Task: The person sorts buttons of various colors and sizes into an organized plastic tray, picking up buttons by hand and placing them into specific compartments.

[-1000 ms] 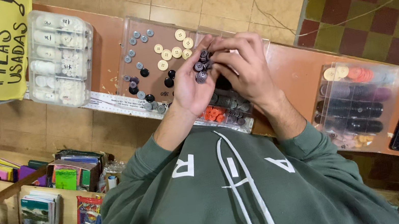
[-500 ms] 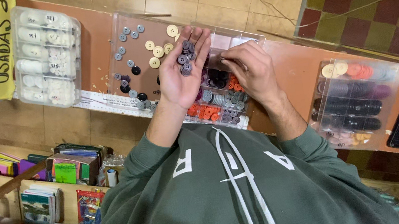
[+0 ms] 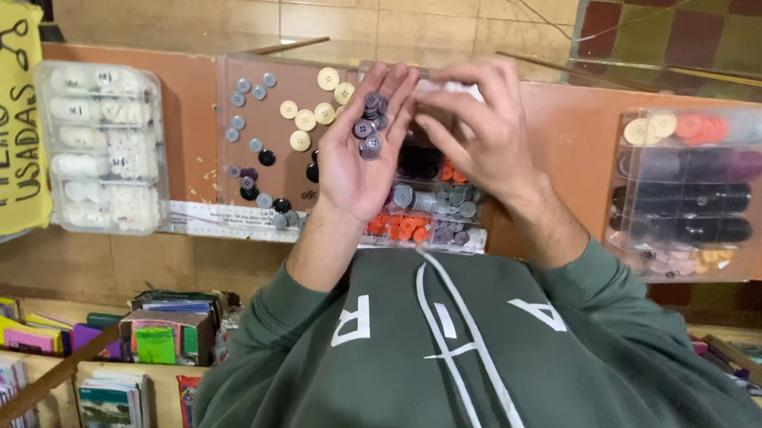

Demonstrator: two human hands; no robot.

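1. The orange-brown desk (image 3: 565, 121) carries a clear plastic box of dark button stacks (image 3: 692, 193) at the right and a clear box of white rolls (image 3: 103, 148) at the left
2. A clear compartment tray of orange, grey and black buttons (image 3: 430, 212) lies directly under both hands
3. The left hand (image 3: 350, 164) is flat and palm up, fingers only slightly cupped, with a small heap of grey round buttons (image 3: 370, 127) resting near its fingertips
4. The right hand (image 3: 478, 128) curls its fingers against the left fingertips; I cannot tell whether it pinches anything
5. Risk, as I judge it: the heap sits unguarded on an open palm, so a tilt or a nudge from the right fingers could spill buttons into the wrong compartment or among the loose cream buttons (image 3: 309, 115) on the desk
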